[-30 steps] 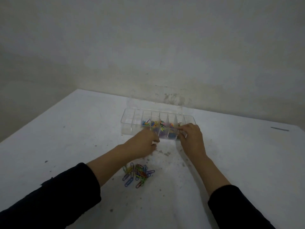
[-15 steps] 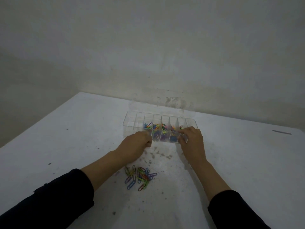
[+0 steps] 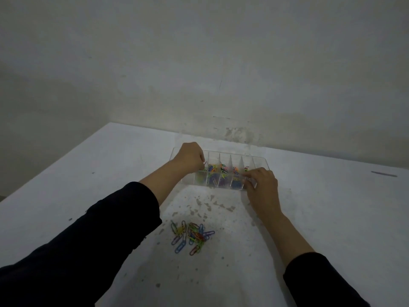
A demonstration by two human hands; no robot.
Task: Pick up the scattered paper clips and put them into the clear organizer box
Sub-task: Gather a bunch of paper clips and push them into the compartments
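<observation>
The clear organizer box (image 3: 259, 161) lies near the table's far edge, split into narrow compartments with coloured paper clips in the middle ones. My left hand (image 3: 190, 157) hovers over the box's left compartments, fingers curled, pinching what looks like a paper clip (image 3: 205, 164) at its fingertips. My right hand (image 3: 262, 185) grips the box's near right corner with curled fingers. A loose pile of coloured paper clips (image 3: 192, 235) lies on the table, nearer to me than the box, between my forearms.
The white table (image 3: 332, 218) is stained and chipped in front of the box. A grey wall stands right behind the table's far edge. A thin dark mark (image 3: 383, 174) lies at the far right.
My left hand has lifted from the box's near edge and moved up and left over its left compartments. My right hand has stayed at the box's right corner.
</observation>
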